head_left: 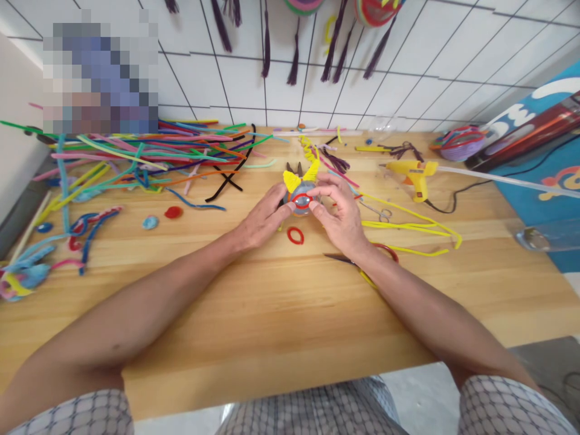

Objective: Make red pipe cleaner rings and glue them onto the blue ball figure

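Between my hands is a small round grey-blue figure (299,206) with yellow fuzzy ear-like pieces (292,180) and a curled yellow pipe cleaner on top. A red fuzzy ring lies against its front. My left hand (267,214) grips the figure's left side, thumb by the ring. From the right, my right hand (342,217) is closed on it, thumb and fingertips at the ring's edge. A second red ring (296,243) rests on the table just below. Scissors (338,258) lie partly under my right forearm.
Loose coloured pipe cleaners (181,151) are piled at the back left. Yellow pipe cleaners (408,225) and a yellow glue gun (415,178) with a cord lie on the right. A red disc (173,212) and a light-blue one (150,223) sit left. Dark tassels (293,63) hang along the wall.
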`<control>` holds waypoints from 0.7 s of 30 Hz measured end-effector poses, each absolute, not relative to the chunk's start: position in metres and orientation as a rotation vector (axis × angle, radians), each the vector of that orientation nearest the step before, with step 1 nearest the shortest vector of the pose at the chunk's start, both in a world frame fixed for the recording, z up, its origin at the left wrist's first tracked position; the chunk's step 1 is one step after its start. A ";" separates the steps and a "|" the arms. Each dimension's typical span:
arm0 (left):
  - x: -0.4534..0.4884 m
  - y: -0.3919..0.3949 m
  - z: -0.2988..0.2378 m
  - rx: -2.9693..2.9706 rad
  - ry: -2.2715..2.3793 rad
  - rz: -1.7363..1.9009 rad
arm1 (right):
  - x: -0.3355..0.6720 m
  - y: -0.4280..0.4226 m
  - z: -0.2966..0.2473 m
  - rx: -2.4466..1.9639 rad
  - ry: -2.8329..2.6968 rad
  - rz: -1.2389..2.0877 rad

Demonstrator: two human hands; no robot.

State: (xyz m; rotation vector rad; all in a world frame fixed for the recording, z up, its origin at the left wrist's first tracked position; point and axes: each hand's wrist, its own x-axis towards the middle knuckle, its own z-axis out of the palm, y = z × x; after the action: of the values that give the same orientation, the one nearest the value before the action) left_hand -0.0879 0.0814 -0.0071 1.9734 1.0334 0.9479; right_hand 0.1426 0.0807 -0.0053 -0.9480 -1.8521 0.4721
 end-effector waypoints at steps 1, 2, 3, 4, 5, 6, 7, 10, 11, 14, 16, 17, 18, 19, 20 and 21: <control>-0.088 0.082 -0.007 1.974 1.033 0.948 | 0.142 0.081 -0.005 -0.943 -1.853 0.466; -0.088 0.082 -0.007 1.975 1.030 0.950 | 0.142 0.081 -0.005 -0.942 -1.853 0.463; -0.088 0.082 -0.007 1.974 1.026 0.954 | 0.142 0.081 -0.005 -0.943 -1.855 0.461; -0.088 0.082 -0.007 1.972 1.026 0.958 | 0.142 0.081 -0.005 -0.946 -1.856 0.460; -0.087 0.082 -0.007 1.969 1.026 0.962 | 0.142 0.081 -0.005 -0.948 -1.856 0.460; -0.087 0.082 -0.007 1.966 1.028 0.964 | 0.143 0.081 -0.005 -0.950 -1.856 0.459; -0.087 0.082 -0.007 1.965 1.028 0.967 | 0.143 0.081 -0.006 -0.951 -1.855 0.458; -0.087 0.082 -0.007 1.969 1.023 0.965 | 0.143 0.081 -0.006 -0.945 -1.853 0.455; -0.087 0.082 -0.007 1.972 1.022 0.963 | 0.143 0.081 -0.007 -0.945 -1.853 0.454; -0.087 0.083 -0.007 1.974 1.025 0.954 | 0.143 0.082 -0.008 -0.936 -1.855 0.442; -0.087 0.083 -0.008 1.971 1.023 0.958 | 0.143 0.083 -0.008 -0.923 -1.857 0.433; -0.087 0.083 -0.008 1.970 1.019 0.961 | 0.143 0.083 -0.008 -0.919 -1.857 0.429; -0.087 0.083 -0.008 1.969 1.012 0.963 | 0.143 0.083 -0.008 -0.917 -1.858 0.427; -0.087 0.083 -0.008 1.969 1.006 0.966 | 0.143 0.083 -0.008 -0.918 -1.859 0.426; -0.087 0.083 -0.008 1.970 0.998 0.967 | 0.143 0.083 -0.008 -0.919 -1.860 0.426; -0.087 0.084 -0.008 1.970 0.993 0.968 | 0.143 0.082 -0.008 -0.919 -1.862 0.428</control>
State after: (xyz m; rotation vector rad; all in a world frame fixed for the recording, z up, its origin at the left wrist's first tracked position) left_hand -0.0870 0.0835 -0.0080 1.9695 0.9926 0.9679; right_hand 0.1432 0.0824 -0.0079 -0.9190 -1.8617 0.4276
